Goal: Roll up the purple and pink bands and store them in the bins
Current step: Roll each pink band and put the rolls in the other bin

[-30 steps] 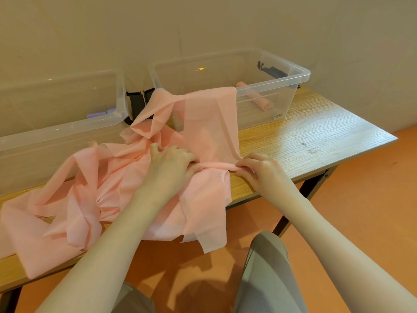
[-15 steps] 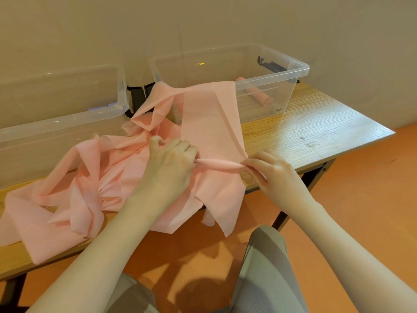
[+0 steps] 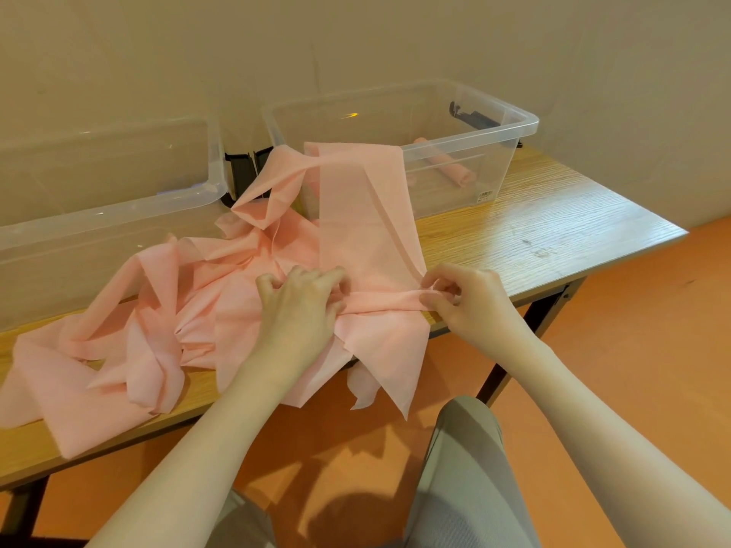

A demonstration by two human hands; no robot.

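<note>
Your left hand (image 3: 300, 306) and right hand (image 3: 466, 300) both pinch the long pink fabric band's (image 3: 364, 215) near fold, tight enough to start its roll.

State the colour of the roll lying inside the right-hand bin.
Pink; the roll shows through the clear bin in the head view.
</note>
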